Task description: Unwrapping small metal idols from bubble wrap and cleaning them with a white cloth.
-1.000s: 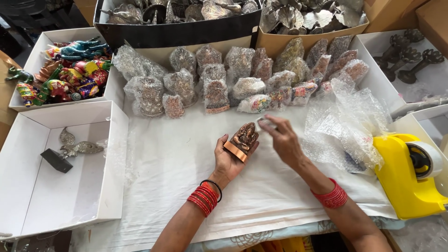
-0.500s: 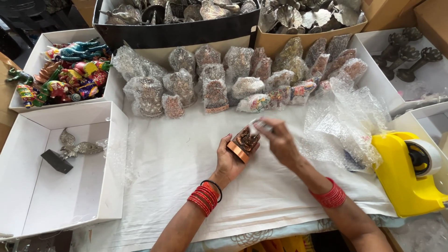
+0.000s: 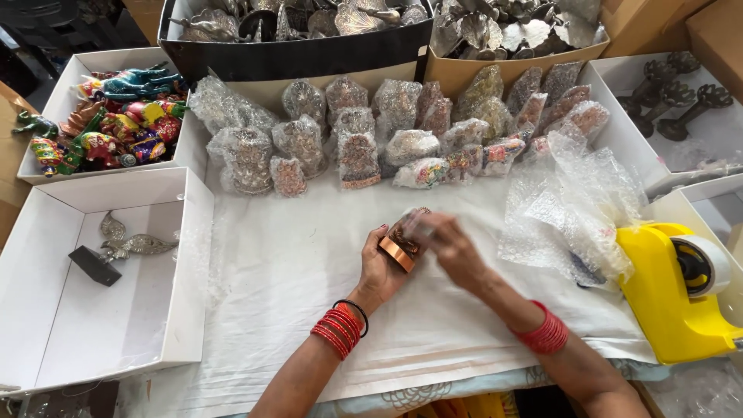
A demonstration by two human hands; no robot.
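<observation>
Since a moment ago, my right hand (image 3: 449,246) has slid left from the upper right of the copper figurine (image 3: 402,241) to lie across its top, blurred with motion, so I cannot tell how far its fingers are curled or whether they pinch anything. My left hand (image 3: 381,267) has stayed put, cupped half closed under the figurine, fingers wrapped round its base, holding it tilted just above the white cloth (image 3: 294,294). Beyond it stands a row of bubble-wrapped figurines (image 3: 348,139). Loose bubble wrap (image 3: 569,209) lies near my right wrist, with the yellow tape dispenser (image 3: 673,302) just beside it. On my left, well apart, a white box (image 3: 93,310) holds a silver bird ornament (image 3: 128,244).
</observation>
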